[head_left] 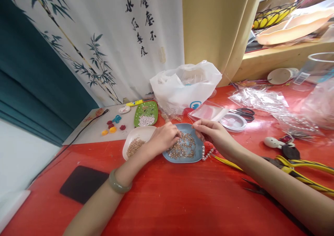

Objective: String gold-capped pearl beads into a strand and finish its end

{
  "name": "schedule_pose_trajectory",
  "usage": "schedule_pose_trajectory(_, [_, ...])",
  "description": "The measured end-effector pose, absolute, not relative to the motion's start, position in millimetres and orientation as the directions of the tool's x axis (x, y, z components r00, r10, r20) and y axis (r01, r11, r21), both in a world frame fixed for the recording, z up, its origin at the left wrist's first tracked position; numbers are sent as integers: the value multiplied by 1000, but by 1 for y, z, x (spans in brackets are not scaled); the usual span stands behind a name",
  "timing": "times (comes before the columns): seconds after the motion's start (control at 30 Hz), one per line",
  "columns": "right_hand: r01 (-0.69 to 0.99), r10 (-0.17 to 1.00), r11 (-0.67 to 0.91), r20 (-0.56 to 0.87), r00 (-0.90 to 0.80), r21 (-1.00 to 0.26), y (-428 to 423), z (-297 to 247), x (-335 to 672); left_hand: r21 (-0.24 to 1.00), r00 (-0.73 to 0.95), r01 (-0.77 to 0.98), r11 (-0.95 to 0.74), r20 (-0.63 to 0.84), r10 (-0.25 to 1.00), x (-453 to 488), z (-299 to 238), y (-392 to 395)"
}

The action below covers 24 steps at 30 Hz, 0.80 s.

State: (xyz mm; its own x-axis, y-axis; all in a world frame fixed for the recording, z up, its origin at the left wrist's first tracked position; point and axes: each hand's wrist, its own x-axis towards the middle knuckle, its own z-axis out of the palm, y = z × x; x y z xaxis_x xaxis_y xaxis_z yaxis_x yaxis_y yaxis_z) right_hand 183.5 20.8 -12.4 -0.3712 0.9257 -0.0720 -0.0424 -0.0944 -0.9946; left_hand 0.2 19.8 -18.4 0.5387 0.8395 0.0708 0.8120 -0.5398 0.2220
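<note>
My left hand reaches over the gap between a cream dish of small gold beads and a blue dish of gold metal findings. Its fingers are curled together at the blue dish's left side; what they hold is too small to make out. Across from it, my right hand pinches thumb and forefinger over the blue dish's upper right rim. Anything in that pinch is hidden. Just below the right hand lies a short string of silvery beads, against the dish's right edge.
Behind stand a green dish of white beads and a white plastic bag. Scissors and a clear round case lie behind my right hand. Yellow-handled pliers lie by my right forearm, a black phone-like slab at left.
</note>
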Motion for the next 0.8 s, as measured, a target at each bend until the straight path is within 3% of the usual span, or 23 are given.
schedule_pose_trajectory(0.23, [-40,920,-86,-64,-387,-995,22,-14,184,239,557,794,-558,81,827,-6,-20,21])
schedule_pose_trajectory(0.57, [-31,918,-79,-61,-392,-996,23,-16,184,163,564,806,-569,76,822,-1,-18,19])
schedule_pose_trajectory(0.67, [-32,918,-72,-53,-393,-997,22,-15,184,233,513,823,-518,87,854,-3,-17,19])
schedule_pose_trajectory(0.8, [-23,918,-62,-48,-393,-998,20,-13,184,469,367,801,-373,108,924,-4,-19,21])
